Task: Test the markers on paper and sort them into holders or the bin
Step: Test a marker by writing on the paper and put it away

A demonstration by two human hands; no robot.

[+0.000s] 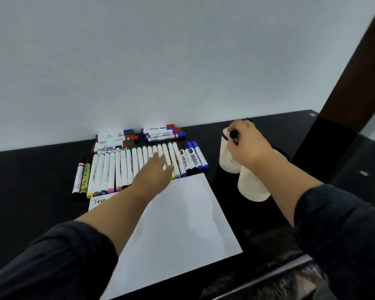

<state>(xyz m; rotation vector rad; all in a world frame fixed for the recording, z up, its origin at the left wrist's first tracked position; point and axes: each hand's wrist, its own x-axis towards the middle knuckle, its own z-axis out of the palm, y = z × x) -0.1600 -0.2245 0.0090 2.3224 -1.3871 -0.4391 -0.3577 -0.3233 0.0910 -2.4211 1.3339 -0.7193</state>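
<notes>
A long row of white markers (126,169) with coloured ends lies on the black table, just beyond a white sheet of paper (178,217) with "Test" written at its top left. My left hand (154,172) reaches over the middle of the row, fingers apart, holding nothing. My right hand (247,144) is closed on a black marker (234,134) and holds it over the rim of the far white cup holder (225,161). A second white cup holder (252,185) stands nearer to me, partly behind my right forearm.
Two stacks of whiteboard markers (117,140) (162,133) lie against the white wall behind the row. Some blue and black capped markers (193,158) end the row on the right. A dark brown post (355,72) rises at the right, with the table edge near me.
</notes>
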